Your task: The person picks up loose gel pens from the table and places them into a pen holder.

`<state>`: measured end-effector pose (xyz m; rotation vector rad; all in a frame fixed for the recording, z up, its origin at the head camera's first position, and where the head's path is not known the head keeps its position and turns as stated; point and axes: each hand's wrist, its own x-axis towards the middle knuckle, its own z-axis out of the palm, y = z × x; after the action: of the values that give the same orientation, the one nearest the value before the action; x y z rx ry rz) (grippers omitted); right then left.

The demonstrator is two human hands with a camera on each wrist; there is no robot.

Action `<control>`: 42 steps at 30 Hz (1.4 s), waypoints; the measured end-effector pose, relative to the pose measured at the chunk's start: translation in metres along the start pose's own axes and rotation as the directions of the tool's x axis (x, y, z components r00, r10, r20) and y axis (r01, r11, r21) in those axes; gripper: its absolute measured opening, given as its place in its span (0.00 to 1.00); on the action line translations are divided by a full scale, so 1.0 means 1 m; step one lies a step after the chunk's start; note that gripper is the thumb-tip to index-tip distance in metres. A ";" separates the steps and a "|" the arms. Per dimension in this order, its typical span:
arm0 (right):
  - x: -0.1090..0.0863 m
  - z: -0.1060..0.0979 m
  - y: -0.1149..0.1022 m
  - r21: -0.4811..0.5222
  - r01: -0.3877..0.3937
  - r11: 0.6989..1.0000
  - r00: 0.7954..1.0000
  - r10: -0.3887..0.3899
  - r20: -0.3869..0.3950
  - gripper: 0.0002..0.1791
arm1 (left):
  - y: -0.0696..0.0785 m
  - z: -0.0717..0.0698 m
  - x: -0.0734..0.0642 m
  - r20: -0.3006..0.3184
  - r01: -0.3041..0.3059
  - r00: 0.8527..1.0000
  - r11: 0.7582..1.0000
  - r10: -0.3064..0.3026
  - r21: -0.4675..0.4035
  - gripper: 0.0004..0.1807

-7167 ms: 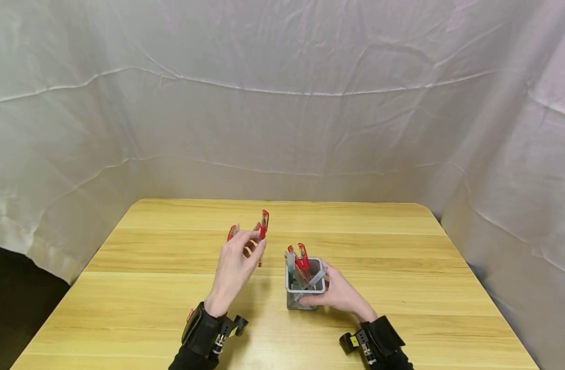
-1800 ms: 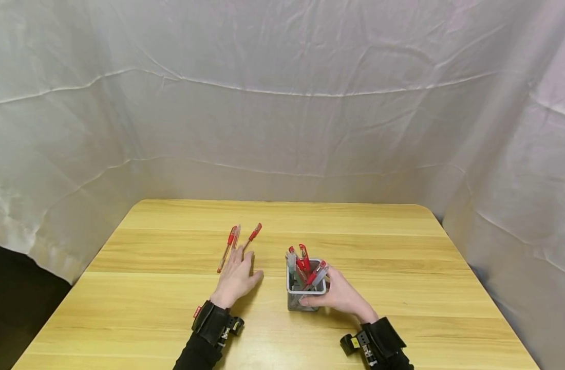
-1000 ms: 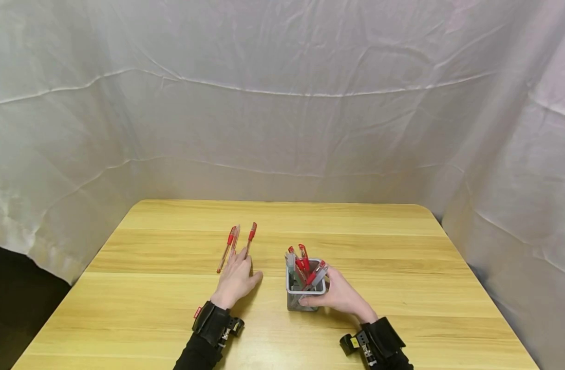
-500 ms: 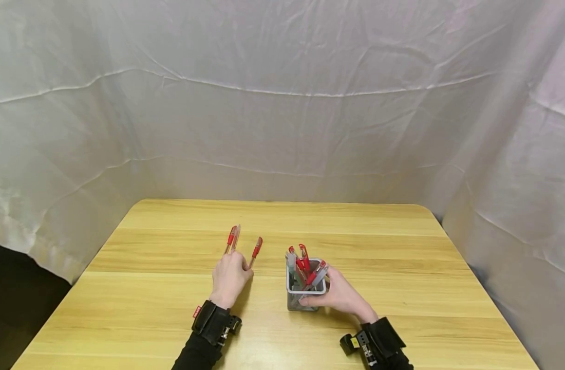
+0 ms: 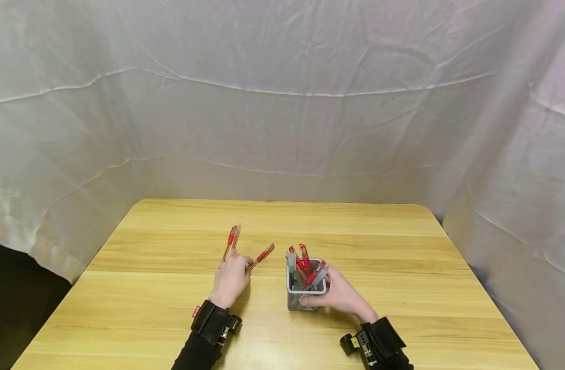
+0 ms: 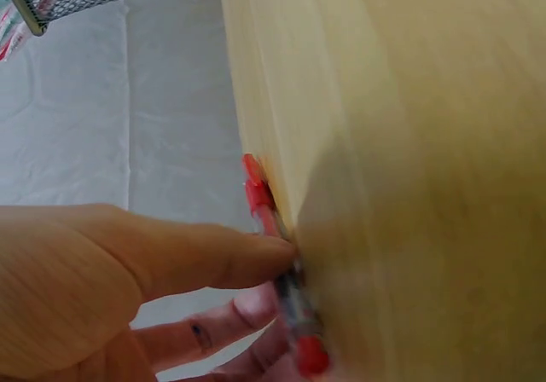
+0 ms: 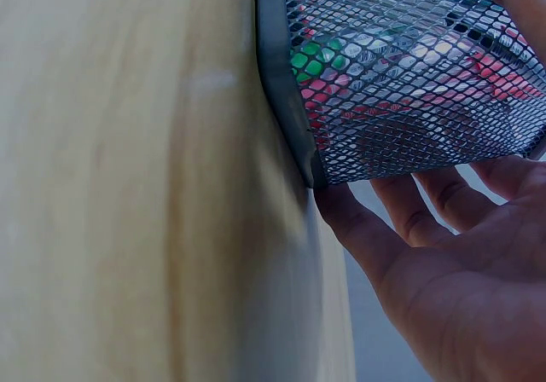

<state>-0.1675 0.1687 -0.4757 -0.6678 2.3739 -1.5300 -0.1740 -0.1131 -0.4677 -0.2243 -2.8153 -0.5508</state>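
My left hand (image 5: pixel 231 280) is low over the table and pinches a red-capped gel pen (image 5: pixel 265 252) between thumb and fingers. The left wrist view shows the same pen (image 6: pixel 273 220) tilted close to the tabletop, its middle partly behind the thumb. Just beyond that hand lie a second red pen (image 5: pixel 230 236) and a clear one (image 5: pixel 237 236), their lower ends partly hidden. My right hand (image 5: pixel 342 295) grips the side of a square mesh pen holder (image 5: pixel 305 302). Several red and grey pens stand in the holder; its mesh wall (image 7: pixel 401 118) shows up close in the right wrist view.
The wooden table (image 5: pixel 402 246) has rounded far corners. A pale cloth curtain (image 5: pixel 282 128) hangs behind it and along both sides. Dark floor (image 5: pixel 19 308) shows at the lower left.
A red pen the left hand held up earlier now stands in the holder. The left hand has since taken another pen, whose cap end has swung rightward. The right hand stays on the holder.
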 end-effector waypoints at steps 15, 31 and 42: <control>0.000 0.000 0.000 -0.011 0.002 1.000 1.000 -0.002 0.000 0.44 | -0.001 -0.006 0.001 0.120 0.037 0.992 0.999 -0.032 -0.040 0.05; 0.000 -0.001 0.001 -0.004 0.025 1.000 1.000 -0.025 0.009 0.44 | -0.002 -0.005 0.001 0.015 -0.084 0.996 0.992 0.086 -0.096 0.04; 0.000 0.000 0.000 -0.003 0.024 1.000 1.000 -0.024 0.008 0.44 | -0.003 -0.002 0.005 0.075 -0.010 0.997 0.982 0.025 -0.189 0.08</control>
<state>-0.1678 0.1687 -0.4755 -0.7044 2.3709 -1.5311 -0.1788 -0.1162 -0.4660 -0.3132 -2.8312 -0.8234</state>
